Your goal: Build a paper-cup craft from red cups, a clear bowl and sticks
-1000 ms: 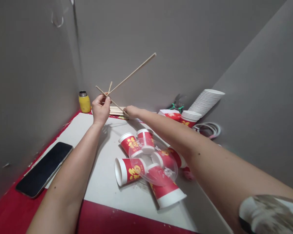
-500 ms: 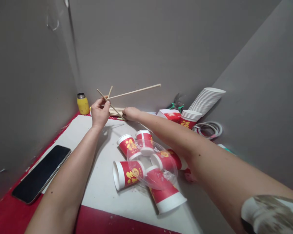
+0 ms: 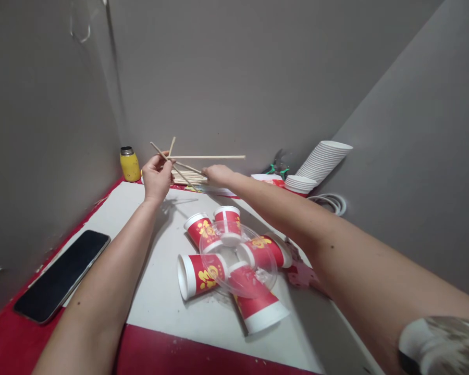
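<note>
My left hand (image 3: 158,176) is closed in a pinch on a few thin wooden sticks (image 3: 207,157) that cross and fan out above the fingers. Over the back edge of the board, my right hand (image 3: 218,175) pinches another wooden stick (image 3: 189,167), whose far end points toward the left hand. A bundle of wooden sticks (image 3: 185,177) lies just beneath both hands. Nearer to me, several red and white paper cups (image 3: 207,274) lie on their sides in a ring, their bases toward a clear plastic disc (image 3: 237,291) that rests over them.
A black phone (image 3: 62,276) lies at the left, a yellow bottle (image 3: 130,164) at the back left. Toward the back right are green-handled pliers (image 3: 278,165), stacked paper cups (image 3: 323,161) and a coiled white cable (image 3: 338,204). A pink tool (image 3: 303,275) sits partly behind my right forearm.
My right hand has lifted slightly from the bundle with a stick in it. The long stick in my left hand has swung from slanting up to nearly level.
</note>
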Demonstrator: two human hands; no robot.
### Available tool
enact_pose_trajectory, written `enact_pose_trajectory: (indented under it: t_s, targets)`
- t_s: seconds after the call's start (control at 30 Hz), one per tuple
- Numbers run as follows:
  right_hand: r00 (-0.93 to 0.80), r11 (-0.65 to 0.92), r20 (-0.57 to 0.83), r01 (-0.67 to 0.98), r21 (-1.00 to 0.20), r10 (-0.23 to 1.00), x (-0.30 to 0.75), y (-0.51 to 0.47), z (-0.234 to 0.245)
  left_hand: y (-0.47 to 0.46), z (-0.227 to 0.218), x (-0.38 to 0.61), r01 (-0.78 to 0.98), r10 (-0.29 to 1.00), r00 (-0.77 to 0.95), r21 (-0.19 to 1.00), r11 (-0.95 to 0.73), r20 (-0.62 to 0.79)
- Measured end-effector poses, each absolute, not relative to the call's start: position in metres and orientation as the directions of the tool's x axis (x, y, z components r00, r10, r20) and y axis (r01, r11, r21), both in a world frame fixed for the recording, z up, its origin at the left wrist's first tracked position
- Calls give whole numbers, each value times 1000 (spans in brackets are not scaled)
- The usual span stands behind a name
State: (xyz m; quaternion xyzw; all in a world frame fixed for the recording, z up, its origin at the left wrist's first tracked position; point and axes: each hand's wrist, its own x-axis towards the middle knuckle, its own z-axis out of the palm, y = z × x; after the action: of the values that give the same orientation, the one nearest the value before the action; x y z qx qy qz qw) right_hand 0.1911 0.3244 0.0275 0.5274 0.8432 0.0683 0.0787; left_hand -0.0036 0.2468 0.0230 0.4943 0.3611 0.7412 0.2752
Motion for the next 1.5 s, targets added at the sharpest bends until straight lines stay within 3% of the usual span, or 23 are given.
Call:
enact_pose_trajectory:
  t_s: [0.3, 0.63, 0.83, 0.97, 1.23, 1.5]
  targets:
    - [-324, 329, -83, 943, 46, 942, 211, 328, 17, 249, 20, -6, -30, 774, -367, 825, -564, 515]
    - [-244, 204, -52, 892, -403, 968, 235, 332, 18, 252, 19, -8, -34, 777, -377, 831, -556, 504]
    - [-224, 147, -14, 684, -715, 974, 240, 326, 22, 250, 20, -6, -67, 793, -380, 840, -538, 477]
    - [-206, 118, 11, 518, -847, 978, 243, 322, 24, 251, 18, -6, -42, 787, -365, 836, -547, 497]
    - [-185, 105, 64, 225, -969, 981, 261, 288, 35, 247, 19, -1, -99, 795, -379, 834, -543, 473]
    - [-136, 79, 83, -28, -996, 987, 295, 220, 51, 244, 17, 6, -119, 811, -338, 833, -540, 478]
